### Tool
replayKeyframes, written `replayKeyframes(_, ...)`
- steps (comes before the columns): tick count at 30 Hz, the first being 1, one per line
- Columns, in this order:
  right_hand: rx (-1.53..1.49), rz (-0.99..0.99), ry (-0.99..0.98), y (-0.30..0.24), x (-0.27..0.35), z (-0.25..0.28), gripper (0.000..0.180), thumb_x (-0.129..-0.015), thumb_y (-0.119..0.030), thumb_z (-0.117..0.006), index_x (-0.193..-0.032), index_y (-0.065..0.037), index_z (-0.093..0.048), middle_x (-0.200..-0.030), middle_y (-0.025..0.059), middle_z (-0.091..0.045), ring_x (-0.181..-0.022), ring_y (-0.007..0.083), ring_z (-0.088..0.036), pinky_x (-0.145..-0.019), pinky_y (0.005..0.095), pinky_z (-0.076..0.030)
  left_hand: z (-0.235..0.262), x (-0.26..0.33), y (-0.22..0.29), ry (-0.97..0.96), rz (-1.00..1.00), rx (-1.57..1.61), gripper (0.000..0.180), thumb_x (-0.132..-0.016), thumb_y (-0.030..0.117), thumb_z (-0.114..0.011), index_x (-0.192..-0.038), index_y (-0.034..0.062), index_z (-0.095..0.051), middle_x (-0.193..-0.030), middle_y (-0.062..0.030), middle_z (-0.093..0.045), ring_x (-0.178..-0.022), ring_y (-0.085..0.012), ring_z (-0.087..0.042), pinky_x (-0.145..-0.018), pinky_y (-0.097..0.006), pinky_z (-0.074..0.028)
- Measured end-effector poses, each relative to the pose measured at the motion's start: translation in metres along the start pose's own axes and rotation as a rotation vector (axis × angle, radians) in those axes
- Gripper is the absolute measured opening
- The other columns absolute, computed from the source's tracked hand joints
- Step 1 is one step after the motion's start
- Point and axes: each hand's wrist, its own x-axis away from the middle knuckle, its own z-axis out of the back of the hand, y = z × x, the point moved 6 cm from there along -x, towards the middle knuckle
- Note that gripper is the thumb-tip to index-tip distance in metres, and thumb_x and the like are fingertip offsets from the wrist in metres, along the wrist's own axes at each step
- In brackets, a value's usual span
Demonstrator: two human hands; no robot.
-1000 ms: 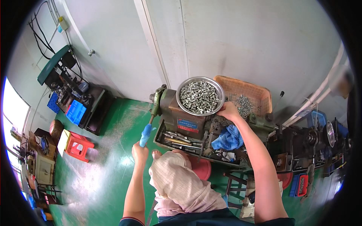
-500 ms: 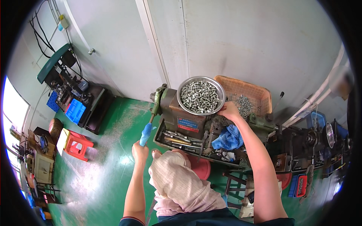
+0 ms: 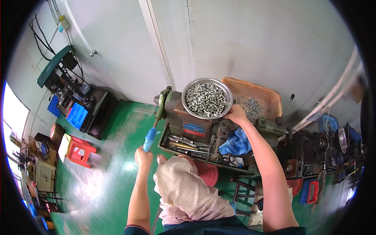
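Hands first, from left to right: the left hand (image 3: 143,156) is closed around the lower end of a blue-handled lever (image 3: 149,139). The lever's long axis runs from that grip up and to the right, pointing at the left side of the small green and brown machine (image 3: 184,117); gripping the far end would give the most leverage. Below the machine's front edge a tool tray (image 3: 188,147) keeps loose hand tools within reach, with a blue rag (image 3: 237,141) at its right end. On top of the machine sits a round metal bowl (image 3: 206,98) of small silvery parts. The right hand (image 3: 236,114) rests at the bowl's lower right rim, fingers curled; whether it holds a part I cannot tell. Behind it stands an orange crate (image 3: 254,98) with more parts.
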Motion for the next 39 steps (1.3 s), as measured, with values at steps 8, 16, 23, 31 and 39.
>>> replayKeyframes(8, 0.021, 0.04, 0.012, -0.012, 0.002, 0.024, 0.016, -0.06, -0.013, -0.064, -0.074, -0.006, -0.064, -0.068, 0.0064, -0.062, -0.063, 0.0165, -0.059, -0.061, 0.0274, -0.045, 0.022, -0.053, -0.032, 0.036, 0.03, -0.233, 0.016, -0.064, 0.011, -0.052, -0.077, 0.0071, -0.062, -0.074, -0.0192, -0.058, -0.075, -0.0353, -0.055, -0.066, -0.041, -0.043)
replayKeyframes(16, 0.885, -0.323, 0.38, 0.031, 0.035, 0.178, 0.02, -0.072, -0.028, -0.052, -0.081, -0.014, -0.063, -0.092, 0.008, -0.059, -0.098, 0.024, -0.048, -0.078, 0.0424, -0.039, 0.021, -0.06, -0.041, 0.009, 0.043, -0.224, 0.016, -0.066, 0.016, -0.056, -0.077, 0.0068, -0.062, -0.073, -0.0194, -0.058, -0.075, -0.0344, -0.056, -0.065, -0.04, -0.043)
replayKeyframes(23, 0.997, -0.31, 0.555, 0.101, 0.137, 0.246, 0.034, -0.08, -0.037, -0.044, -0.09, -0.007, -0.057, -0.109, 0.0063, -0.049, -0.114, 0.0243, -0.033, -0.091, 0.0443, -0.024, 0.02, -0.06, -0.04, 0.001, 0.031, -0.212, 0.015, -0.066, 0.016, -0.056, -0.076, 0.0058, -0.061, -0.073, -0.0198, -0.058, -0.074, -0.0353, -0.055, -0.065, -0.041, -0.043)
replayKeyframes(31, 1.025, -0.39, 0.543, 0.085, 0.219, 0.237, 0.044, -0.074, -0.045, -0.051, -0.06, -0.003, -0.053, -0.074, 0.0151, -0.056, -0.077, 0.0309, -0.052, -0.067, 0.0415, -0.04, 0.019, -0.059, -0.038, -0.02, -0.005, -0.204, 0.017, -0.064, 0.009, -0.051, -0.077, 0.005, -0.061, -0.074, -0.0198, -0.057, -0.075, -0.0363, -0.055, -0.065, -0.042, -0.043)
replayKeyframes(39, 1.061, -0.292, 0.64, 0.08, 0.23, 0.229, 0.054, -0.072, -0.051, -0.05, -0.051, -0.001, -0.049, -0.055, 0.0197, -0.052, -0.057, 0.0362, -0.053, -0.053, 0.0439, -0.041, 0.02, -0.059, -0.038, -0.024, 0.0, -0.196, 0.017, -0.064, 0.01, -0.052, -0.078, 0.0068, -0.061, -0.074, -0.0191, -0.058, -0.074, -0.0354, -0.055, -0.065, -0.041, -0.043)
